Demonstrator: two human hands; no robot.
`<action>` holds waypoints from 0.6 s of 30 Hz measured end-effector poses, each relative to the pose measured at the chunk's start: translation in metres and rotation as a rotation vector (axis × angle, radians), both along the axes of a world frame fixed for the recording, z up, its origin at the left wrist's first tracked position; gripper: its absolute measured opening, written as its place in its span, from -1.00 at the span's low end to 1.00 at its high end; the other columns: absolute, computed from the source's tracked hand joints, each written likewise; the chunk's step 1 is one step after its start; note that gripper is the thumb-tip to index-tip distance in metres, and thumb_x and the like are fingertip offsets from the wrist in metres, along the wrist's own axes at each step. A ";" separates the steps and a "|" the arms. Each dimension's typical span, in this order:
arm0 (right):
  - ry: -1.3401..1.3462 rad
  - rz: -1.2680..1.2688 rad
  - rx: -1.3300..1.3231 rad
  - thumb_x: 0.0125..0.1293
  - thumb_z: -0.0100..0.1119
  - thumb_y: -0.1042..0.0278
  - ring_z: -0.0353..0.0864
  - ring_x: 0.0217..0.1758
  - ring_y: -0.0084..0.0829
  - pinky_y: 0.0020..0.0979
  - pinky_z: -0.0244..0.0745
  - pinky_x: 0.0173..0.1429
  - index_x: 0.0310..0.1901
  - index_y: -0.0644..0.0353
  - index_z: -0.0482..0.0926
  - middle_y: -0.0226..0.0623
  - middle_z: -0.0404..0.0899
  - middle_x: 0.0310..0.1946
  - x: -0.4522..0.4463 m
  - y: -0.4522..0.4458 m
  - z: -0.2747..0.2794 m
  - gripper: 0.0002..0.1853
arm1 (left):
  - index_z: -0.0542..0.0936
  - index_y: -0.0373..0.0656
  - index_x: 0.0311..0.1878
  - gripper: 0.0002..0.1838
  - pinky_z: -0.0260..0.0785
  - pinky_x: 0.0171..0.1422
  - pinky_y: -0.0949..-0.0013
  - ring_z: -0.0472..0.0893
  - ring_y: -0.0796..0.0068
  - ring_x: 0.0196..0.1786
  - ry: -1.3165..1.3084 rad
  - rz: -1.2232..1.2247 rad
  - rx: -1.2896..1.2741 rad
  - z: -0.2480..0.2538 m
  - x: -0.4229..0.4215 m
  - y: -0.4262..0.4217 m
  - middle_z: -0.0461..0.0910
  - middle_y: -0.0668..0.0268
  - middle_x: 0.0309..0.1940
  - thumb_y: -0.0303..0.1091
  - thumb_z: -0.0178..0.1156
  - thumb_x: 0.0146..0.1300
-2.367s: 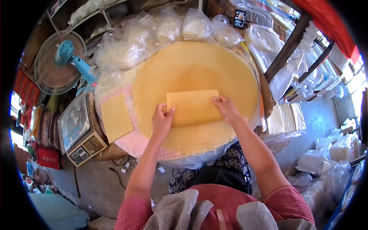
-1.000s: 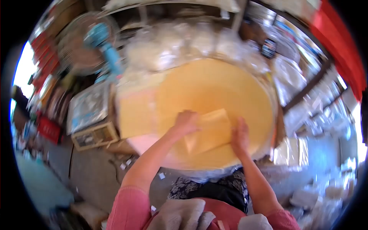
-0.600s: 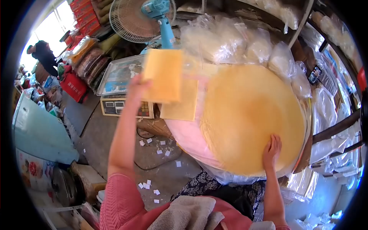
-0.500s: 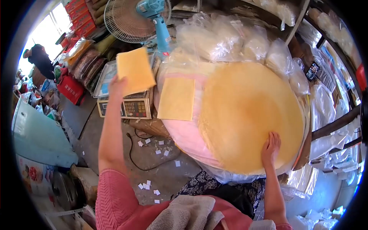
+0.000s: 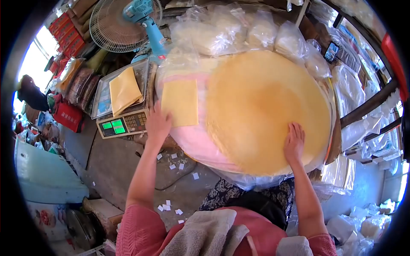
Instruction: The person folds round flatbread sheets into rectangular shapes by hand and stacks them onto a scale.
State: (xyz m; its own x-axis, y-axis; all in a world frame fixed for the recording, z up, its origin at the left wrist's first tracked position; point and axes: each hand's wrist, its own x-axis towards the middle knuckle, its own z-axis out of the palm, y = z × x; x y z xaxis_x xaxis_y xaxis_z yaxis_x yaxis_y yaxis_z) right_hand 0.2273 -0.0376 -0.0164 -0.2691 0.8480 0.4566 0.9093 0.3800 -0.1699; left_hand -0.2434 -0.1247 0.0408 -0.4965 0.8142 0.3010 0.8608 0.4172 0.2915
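A folded yellow sheet lies on the metal pan of a scale, whose display glows green. My left hand is beside the scale, fingers apart and holding nothing, at the left edge of a flat yellow rectangular sheet on pink cloth. On the lower right of a big round stack of thin yellow sheets rests my right hand, its fingers stretched out and nothing in them.
A blue fan stands behind the scale. Filled clear plastic bags line the table's back. A phone is at the back right. A person in dark clothes is at far left.
The folded yellow sheet has gone from my left hand onto the scale pan, and the display has lit up. My left hand has let go and moved right. The view has shifted.
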 end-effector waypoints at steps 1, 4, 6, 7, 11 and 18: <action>-0.006 0.005 -0.011 0.28 -0.06 0.45 0.19 0.42 -0.08 0.02 0.06 0.44 0.23 0.21 0.38 -0.14 0.32 0.29 0.001 -0.002 0.001 -0.55 | 0.35 -0.21 0.24 -0.45 0.36 0.19 0.09 0.52 -0.11 0.07 -0.068 0.011 0.019 -0.012 -0.003 0.002 0.50 0.02 0.06 -0.24 0.19 0.20; -0.006 0.051 -0.030 0.29 -0.05 0.43 0.18 0.43 -0.07 0.04 0.02 0.46 0.24 0.22 0.37 -0.12 0.29 0.31 0.004 -0.009 -0.007 -0.55 | 0.35 -0.25 0.25 -0.37 0.35 0.22 0.13 0.53 -0.05 0.10 -0.253 0.034 0.092 -0.033 -0.008 0.008 0.51 -0.02 0.07 -0.26 0.28 0.12; -0.008 0.091 -0.065 0.28 -0.01 0.39 0.16 0.44 -0.06 0.05 -0.01 0.47 0.24 0.22 0.37 -0.12 0.28 0.32 0.004 -0.020 -0.009 -0.53 | 0.35 -0.29 0.24 -0.34 0.35 0.23 0.15 0.53 0.00 0.11 -0.348 0.030 0.154 -0.022 -0.005 0.008 0.52 -0.05 0.07 -0.30 0.32 0.06; -0.013 0.104 -0.091 0.27 0.02 0.37 0.15 0.44 -0.05 0.05 -0.03 0.47 0.24 0.22 0.37 -0.13 0.27 0.33 0.005 -0.031 -0.009 -0.52 | 0.36 -0.30 0.22 -0.35 0.35 0.23 0.16 0.54 0.02 0.11 -0.368 0.046 0.197 -0.027 -0.007 0.013 0.52 -0.05 0.06 -0.33 0.33 0.05; 0.006 0.259 -0.194 0.20 0.20 0.23 0.17 0.43 -0.03 0.07 0.03 0.46 0.21 0.22 0.43 -0.12 0.31 0.30 0.000 -0.069 0.020 -0.46 | 0.40 -0.34 0.15 -0.42 0.35 0.24 0.18 0.55 0.07 0.11 -0.489 0.129 0.353 -0.043 -0.014 0.029 0.54 -0.05 0.04 -0.39 0.33 0.03; 0.029 0.480 -0.146 0.10 0.31 0.25 0.41 0.25 -0.06 -0.08 0.34 0.27 -0.17 0.18 0.58 -0.23 0.53 0.06 0.000 -0.085 0.036 -0.71 | 0.40 -0.31 0.19 -0.42 0.28 0.30 0.16 0.47 0.04 0.17 0.011 0.129 0.406 -0.026 0.016 0.011 0.47 -0.08 0.10 -0.43 0.27 0.05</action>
State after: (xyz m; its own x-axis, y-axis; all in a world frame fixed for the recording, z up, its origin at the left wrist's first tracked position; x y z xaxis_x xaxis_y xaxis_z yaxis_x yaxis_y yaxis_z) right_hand 0.2270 -0.1231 0.0195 -0.6336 0.6871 0.3555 0.6319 0.7248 -0.2746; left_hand -0.2272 -0.1141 0.0149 -0.5815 0.5603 0.5898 0.8130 0.3749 0.4455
